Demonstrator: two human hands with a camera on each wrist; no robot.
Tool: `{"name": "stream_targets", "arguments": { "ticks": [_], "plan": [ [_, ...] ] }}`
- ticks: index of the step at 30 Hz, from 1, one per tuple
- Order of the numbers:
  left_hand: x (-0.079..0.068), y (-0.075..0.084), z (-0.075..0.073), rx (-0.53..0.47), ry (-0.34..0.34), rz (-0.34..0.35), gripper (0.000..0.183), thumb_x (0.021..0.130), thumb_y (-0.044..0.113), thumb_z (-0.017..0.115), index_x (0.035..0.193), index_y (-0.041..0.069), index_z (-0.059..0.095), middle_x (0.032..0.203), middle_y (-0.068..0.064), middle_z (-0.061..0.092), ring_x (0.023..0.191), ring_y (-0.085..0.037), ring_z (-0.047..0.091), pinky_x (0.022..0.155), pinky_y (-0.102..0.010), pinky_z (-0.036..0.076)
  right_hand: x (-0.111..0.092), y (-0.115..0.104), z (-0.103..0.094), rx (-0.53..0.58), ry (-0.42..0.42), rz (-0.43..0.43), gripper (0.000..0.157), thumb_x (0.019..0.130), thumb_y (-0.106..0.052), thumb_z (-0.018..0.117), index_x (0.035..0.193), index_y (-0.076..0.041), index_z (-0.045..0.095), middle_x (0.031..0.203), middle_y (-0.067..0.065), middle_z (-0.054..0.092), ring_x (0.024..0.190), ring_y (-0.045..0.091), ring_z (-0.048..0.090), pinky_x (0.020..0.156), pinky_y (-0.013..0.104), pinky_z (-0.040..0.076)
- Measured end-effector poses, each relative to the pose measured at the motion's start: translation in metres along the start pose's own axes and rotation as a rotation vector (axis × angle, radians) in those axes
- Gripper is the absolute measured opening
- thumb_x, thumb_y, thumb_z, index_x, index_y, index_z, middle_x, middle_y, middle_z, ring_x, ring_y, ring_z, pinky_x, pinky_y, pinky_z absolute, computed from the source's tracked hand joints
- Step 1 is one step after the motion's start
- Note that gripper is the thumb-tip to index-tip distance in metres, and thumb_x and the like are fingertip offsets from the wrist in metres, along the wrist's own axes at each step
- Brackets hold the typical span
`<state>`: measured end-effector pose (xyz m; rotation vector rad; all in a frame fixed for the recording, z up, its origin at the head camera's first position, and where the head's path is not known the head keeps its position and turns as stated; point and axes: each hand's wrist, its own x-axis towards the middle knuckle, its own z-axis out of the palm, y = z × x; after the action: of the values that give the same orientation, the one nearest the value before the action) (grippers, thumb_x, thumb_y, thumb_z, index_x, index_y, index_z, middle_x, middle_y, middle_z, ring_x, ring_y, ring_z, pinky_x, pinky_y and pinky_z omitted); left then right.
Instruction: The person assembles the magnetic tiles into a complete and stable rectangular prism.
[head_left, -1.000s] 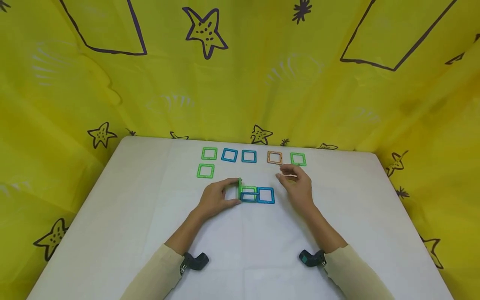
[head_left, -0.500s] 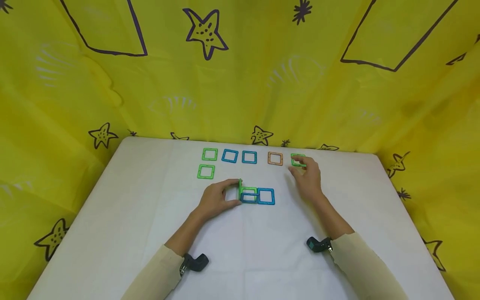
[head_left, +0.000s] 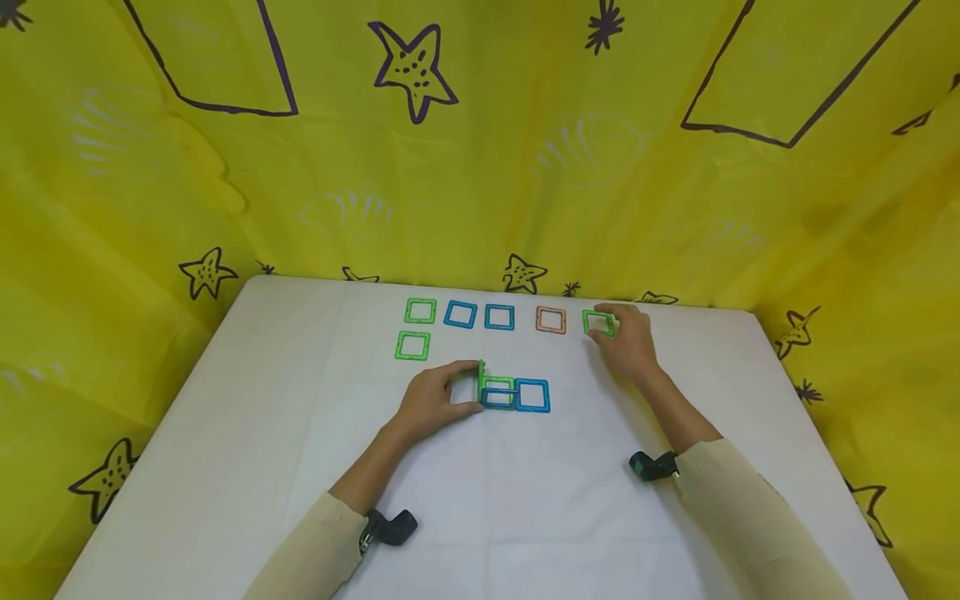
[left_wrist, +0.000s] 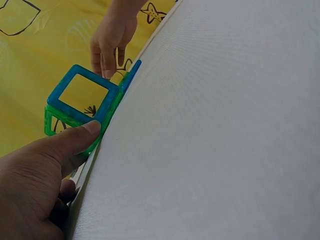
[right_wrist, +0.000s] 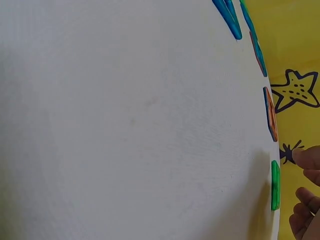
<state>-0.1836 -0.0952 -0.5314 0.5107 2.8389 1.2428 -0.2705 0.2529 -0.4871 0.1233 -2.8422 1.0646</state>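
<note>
My left hand [head_left: 427,400] grips an upright green magnetic tile [head_left: 481,385] between thumb and fingers. That tile stands at the left edge of a flat green tile [head_left: 498,379]. An upright blue tile [left_wrist: 75,67] stands at the front, its corner by my left thumb. A flat blue tile [head_left: 547,396] adjoins on the right. At the back right, my right hand [head_left: 628,342] reaches around a flat green square tile [head_left: 587,323], thumb and fingers spread. In the right wrist view, the fingertips [right_wrist: 306,157] appear apart from this green tile [right_wrist: 275,185].
Along the back of the white table [head_left: 315,350] lie an orange tile [head_left: 551,309], two blue tiles [head_left: 499,307] and a green tile [head_left: 421,302]. One more green tile [head_left: 412,335] lies in front of them. A yellow patterned curtain [head_left: 480,183] hangs behind.
My right hand has moved right and farther back, from in front of the orange tile to the green tile at the far right. The left hand keeps its grip in place.
</note>
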Motion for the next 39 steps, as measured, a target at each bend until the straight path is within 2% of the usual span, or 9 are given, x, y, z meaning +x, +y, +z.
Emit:
{"name": "stream_targets", "arguments": {
  "ticks": [5,14,20,27,31,36,39],
  "plan": [
    [-0.001,0.0,0.0,-0.003,0.001,0.01,0.066,0.082,0.031,0.093,0.142,0.019,0.068,0.075,0.006,0.05,0.066,-0.012,0.043,0.061,-0.029,0.036,0.002,0.003,-0.003,-0.041,-0.028,0.019,0.047,0.1,-0.013,0.071,0.143,0.002,0.06,0.146,0.034,0.049,0.129,0.054,0.042,0.104,0.064,0.037],
    [0.0,-0.001,0.0,-0.011,-0.005,0.01,0.066,0.083,0.032,0.092,0.142,0.019,0.067,0.074,0.005,0.049,0.067,-0.012,0.043,0.062,-0.029,0.036,0.007,0.008,-0.003,-0.137,-0.087,0.092,0.059,0.102,-0.021,0.066,0.151,0.007,0.049,0.137,0.036,0.049,0.129,0.056,0.037,0.102,0.066,0.034],
    [0.0,-0.001,-0.001,-0.002,-0.011,0.0,0.066,0.083,0.032,0.092,0.142,0.019,0.067,0.075,0.004,0.049,0.067,-0.012,0.044,0.062,-0.029,0.035,0.009,0.011,-0.004,-0.174,-0.119,0.103,0.06,0.103,-0.023,0.065,0.152,0.006,0.047,0.135,0.035,0.048,0.131,0.056,0.034,0.102,0.068,0.032],
    [0.0,-0.001,0.0,-0.004,0.005,0.009,0.065,0.083,0.032,0.092,0.142,0.019,0.068,0.091,0.006,0.061,0.07,-0.013,0.045,0.064,-0.03,0.037,0.012,0.013,-0.007,-0.196,-0.131,0.107,0.064,0.102,-0.024,0.067,0.153,0.008,0.044,0.133,0.034,0.047,0.127,0.055,0.036,0.1,0.066,0.033],
    [0.0,-0.001,0.0,-0.005,0.009,0.007,0.065,0.082,0.03,0.092,0.141,0.019,0.068,0.099,0.006,0.065,0.07,-0.013,0.046,0.065,-0.03,0.037,0.013,0.016,-0.005,-0.129,-0.102,0.099,0.063,0.1,-0.018,0.071,0.15,0.009,0.045,0.132,0.035,0.049,0.123,0.052,0.04,0.099,0.062,0.036],
    [0.001,-0.001,0.0,-0.001,0.007,0.008,0.064,0.082,0.03,0.092,0.141,0.019,0.068,0.099,0.006,0.065,0.07,-0.013,0.045,0.064,-0.03,0.037,0.012,0.02,-0.003,0.068,-0.048,0.097,0.061,0.096,-0.006,0.075,0.146,0.01,0.044,0.129,0.032,0.054,0.117,0.045,0.053,0.099,0.053,0.044],
    [0.0,-0.001,0.001,-0.001,0.008,0.01,0.064,0.082,0.03,0.092,0.141,0.019,0.068,0.097,0.006,0.064,0.07,-0.013,0.045,0.064,-0.03,0.037,0.009,0.021,-0.002,0.144,-0.013,0.076,0.054,0.096,-0.001,0.073,0.143,0.009,0.047,0.125,0.031,0.059,0.112,0.043,0.06,0.097,0.05,0.048]
  ]
}}
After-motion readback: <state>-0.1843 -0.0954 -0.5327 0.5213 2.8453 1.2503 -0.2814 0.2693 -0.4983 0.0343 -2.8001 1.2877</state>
